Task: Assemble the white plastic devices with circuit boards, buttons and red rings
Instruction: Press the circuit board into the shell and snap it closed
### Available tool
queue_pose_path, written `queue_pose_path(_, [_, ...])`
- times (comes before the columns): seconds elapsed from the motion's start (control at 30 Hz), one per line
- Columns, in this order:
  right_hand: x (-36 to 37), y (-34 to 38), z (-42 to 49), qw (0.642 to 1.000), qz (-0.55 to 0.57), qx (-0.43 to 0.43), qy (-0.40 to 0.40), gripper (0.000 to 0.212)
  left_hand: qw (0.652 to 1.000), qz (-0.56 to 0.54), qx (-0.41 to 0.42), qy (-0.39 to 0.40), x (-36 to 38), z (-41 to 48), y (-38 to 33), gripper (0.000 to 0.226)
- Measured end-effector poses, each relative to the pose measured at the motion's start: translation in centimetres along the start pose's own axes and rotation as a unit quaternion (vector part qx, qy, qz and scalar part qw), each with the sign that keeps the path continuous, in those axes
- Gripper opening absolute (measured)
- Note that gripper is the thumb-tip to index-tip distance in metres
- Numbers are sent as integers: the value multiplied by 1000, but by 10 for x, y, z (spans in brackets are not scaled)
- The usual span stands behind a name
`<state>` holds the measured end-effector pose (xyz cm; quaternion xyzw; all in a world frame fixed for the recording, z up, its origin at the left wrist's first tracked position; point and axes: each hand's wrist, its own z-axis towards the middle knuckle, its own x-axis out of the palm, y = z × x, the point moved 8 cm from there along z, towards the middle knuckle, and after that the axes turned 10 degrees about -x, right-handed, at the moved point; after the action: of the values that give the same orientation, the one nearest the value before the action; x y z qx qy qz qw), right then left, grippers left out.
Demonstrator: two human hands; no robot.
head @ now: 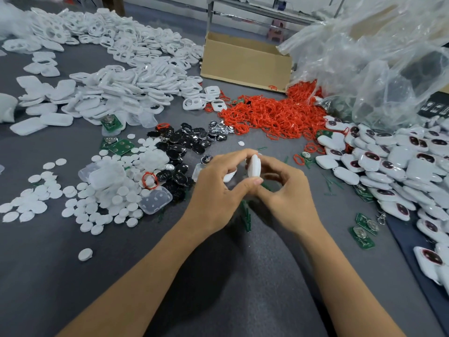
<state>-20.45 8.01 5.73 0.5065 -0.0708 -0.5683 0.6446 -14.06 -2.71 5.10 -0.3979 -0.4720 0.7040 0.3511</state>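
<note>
White casing, edge-up, is pinched by fingers of your left hand and right hand: closing step, apparently; next, squeeze evenly.

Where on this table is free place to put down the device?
Bare table: the patch below the white discs, left of the left hand, and the near edge. Crowded: black buttons and red rings ahead, assembled devices at right.
</note>
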Motion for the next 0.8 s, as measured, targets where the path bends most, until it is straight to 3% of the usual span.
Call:
queue_pose_path(0.07, [2, 0, -1, 999, -53, -7, -6, 31, 1000, -25, -10, -16, 0, 1, 0, 46])
queue_pose_path(0.13, [13, -1, -1, 996, -77, -3, 40, 20, 997, -54, -31, -53, -5, 1, 3, 45])
queue_pose_path(0.27, [0, 3, -1, 993, -111, -8, -48, 40, 980, -133, -57, -134, -24, 2, 9, 30])
queue_pose_path(0.33, [7, 4, -1, 990, -140, -9, -15, 40, 977, -136, -54, -156, -29, 1, 10, 33])
queue_pose_path(0.63, [6, 3, -4, 986, -157, -22, -44, 43, 973, -146, -60, -167, -31, -1, 10, 39])
queue_pose_path(0.8, [14, -1, -5, 984, -175, -29, 2, 43, 971, -148, -68, -175, -34, -1, 10, 32])
